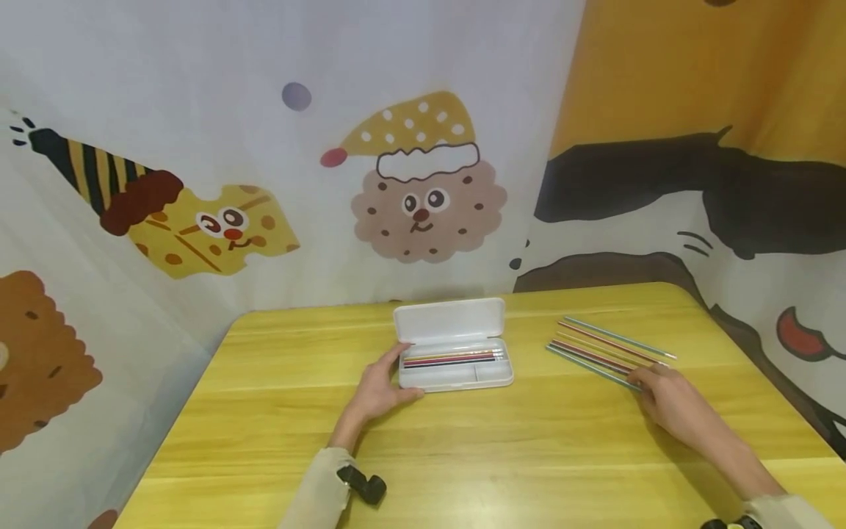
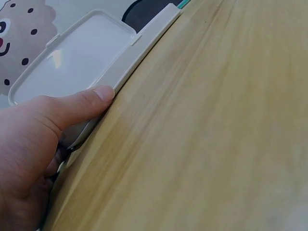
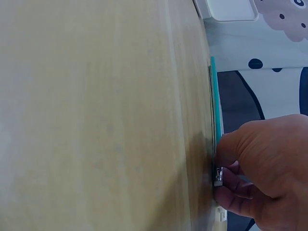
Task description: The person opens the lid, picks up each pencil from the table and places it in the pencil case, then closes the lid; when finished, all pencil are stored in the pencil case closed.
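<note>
An open white pencil case (image 1: 439, 378) lies on the table, its lid (image 1: 449, 321) tipped back. Several pencils (image 1: 449, 360) lie side by side in its long compartment. My left hand (image 1: 375, 389) grips the case's left end, thumb along the front edge; in the left wrist view the other fingers are mostly hidden. To the right, several loose pencils (image 1: 598, 344), teal, red and other colours, lie slanted on the tabletop. My right hand (image 1: 677, 404) pinches at their near right ends. The right wrist view shows a teal pencil (image 3: 215, 96) with its metal-capped end by the curled fingers.
The yellow wood-grain table (image 1: 463, 448) reaches back to a wall covering (image 1: 231, 59) printed with cartoon figures. A smaller compartment sits at the case's front right. Black straps with small devices (image 1: 362, 485) are on both wrists.
</note>
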Demonstrator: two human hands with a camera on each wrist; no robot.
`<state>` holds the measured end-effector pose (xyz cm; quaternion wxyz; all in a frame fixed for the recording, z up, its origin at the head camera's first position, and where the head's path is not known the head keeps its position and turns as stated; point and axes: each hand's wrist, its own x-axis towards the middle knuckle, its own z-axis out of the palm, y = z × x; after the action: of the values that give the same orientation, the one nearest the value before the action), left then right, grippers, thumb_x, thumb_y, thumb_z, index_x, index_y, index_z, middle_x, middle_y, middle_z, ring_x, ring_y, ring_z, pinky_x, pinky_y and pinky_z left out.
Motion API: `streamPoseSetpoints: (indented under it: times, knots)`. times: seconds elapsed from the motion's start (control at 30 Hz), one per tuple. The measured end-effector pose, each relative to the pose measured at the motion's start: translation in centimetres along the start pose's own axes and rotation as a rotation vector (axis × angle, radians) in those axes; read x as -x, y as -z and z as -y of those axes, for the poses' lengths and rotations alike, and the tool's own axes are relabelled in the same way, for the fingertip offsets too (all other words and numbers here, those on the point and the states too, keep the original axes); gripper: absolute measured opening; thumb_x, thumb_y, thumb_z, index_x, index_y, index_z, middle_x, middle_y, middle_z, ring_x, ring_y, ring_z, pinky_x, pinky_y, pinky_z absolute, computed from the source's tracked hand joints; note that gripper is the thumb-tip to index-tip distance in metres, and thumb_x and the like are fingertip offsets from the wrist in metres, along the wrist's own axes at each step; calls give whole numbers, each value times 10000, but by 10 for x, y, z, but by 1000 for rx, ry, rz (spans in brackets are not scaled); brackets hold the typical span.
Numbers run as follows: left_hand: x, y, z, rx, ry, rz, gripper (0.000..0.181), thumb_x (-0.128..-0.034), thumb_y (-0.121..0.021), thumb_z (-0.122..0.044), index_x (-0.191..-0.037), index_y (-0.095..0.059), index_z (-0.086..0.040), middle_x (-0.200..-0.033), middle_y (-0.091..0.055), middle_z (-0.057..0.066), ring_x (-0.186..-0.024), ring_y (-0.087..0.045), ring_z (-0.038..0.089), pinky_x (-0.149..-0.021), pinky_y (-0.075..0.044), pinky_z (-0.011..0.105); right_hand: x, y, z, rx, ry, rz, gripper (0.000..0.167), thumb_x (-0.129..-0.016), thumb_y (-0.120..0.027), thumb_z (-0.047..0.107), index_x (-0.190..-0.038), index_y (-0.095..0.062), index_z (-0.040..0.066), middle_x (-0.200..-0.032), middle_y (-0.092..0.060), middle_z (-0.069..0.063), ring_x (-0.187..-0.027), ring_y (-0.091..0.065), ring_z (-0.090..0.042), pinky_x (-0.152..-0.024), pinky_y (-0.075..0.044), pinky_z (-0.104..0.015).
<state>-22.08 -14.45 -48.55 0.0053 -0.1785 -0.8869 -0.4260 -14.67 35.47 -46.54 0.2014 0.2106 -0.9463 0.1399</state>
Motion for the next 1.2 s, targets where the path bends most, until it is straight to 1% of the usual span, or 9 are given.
streamPoseSetpoints:
  times: [0.17,0.37,0.47,0.57,0.7,0.87,1.0,1.13,1.2]
  knots:
    - [1,0,-2,-4,7,-5,892,-707,-927,-279,-1468,-474,-167,-1488,-473,163,-1368,-427,317,-1113,-361,468,-2,0,1,-2,28,-28,344,-666,-745,-194,-945,-701,1,-827,-636,-54,-677,-552,-165,-526,-479,-334]
    - [2,0,-3,0,19,-3,891,-703,-929,-278,-1465,-477,-177,-1493,-470,151,-1377,-416,308,-1121,-349,467,-8,1,4,-16,68,-62,374,-645,-756,-203,-947,-704,12,-850,-646,-62,-720,-611,-244,-563,-522,-386]
    - [1,0,-3,12,20,-2,889,-705,-929,-270,-1464,-476,-173,-1496,-465,153,-1379,-413,310,-1122,-348,467,-12,1,7,-29,81,-64,380,-645,-755,-207,-942,-705,25,-839,-638,-34,-704,-594,-208,-550,-511,-356]
    - [1,0,-2,20,25,1,891,-704,-929,-265,-1466,-474,-181,-1501,-460,149,-1380,-412,306,-1124,-345,457,-17,1,10,-39,100,-69,381,-647,-747,-210,-935,-704,36,-846,-642,-32,-707,-603,-222,-555,-517,-357]
    - [2,0,-3,16,21,3,890,-705,-928,-261,-1466,-474,-179,-1494,-468,151,-1372,-423,303,-1120,-352,447,-23,2,16,-41,124,-84,374,-648,-745,-201,-932,-706,40,-866,-657,-51,-737,-637,-267,-581,-541,-400]
    - [2,0,-2,21,5,3,891,-709,-927,-262,-1468,-471,-161,-1491,-467,167,-1368,-428,311,-1116,-360,448,-33,4,24,-43,134,-66,348,-672,-762,-179,-939,-715,38,-864,-647,-41,-727,-624,-225,-562,-531,-368]
    - [2,0,-2,22,-5,4,890,-708,-928,-264,-1465,-472,-155,-1489,-467,174,-1364,-432,319,-1113,-364,451,-43,3,30,-46,184,-79,338,-668,-769,-180,-923,-717,36,-818,-619,-15,-686,-579,-155,-534,-506,-323]
    - [1,0,-1,25,-8,1,887,-705,-929,-256,-1461,-475,-155,-1487,-470,172,-1363,-434,315,-1112,-367,449,-52,1,36,-48,229,-99,343,-654,-767,-186,-913,-715,34,-807,-611,-18,-679,-583,-163,-528,-510,-324]
    - [1,0,-1,22,-9,1,883,-705,-929,-251,-1458,-477,-155,-1484,-475,169,-1362,-437,312,-1112,-368,446,-56,0,39,-53,238,-92,347,-652,-770,-185,-921,-715,27,-818,-616,-30,-694,-599,-186,-538,-521,-336]
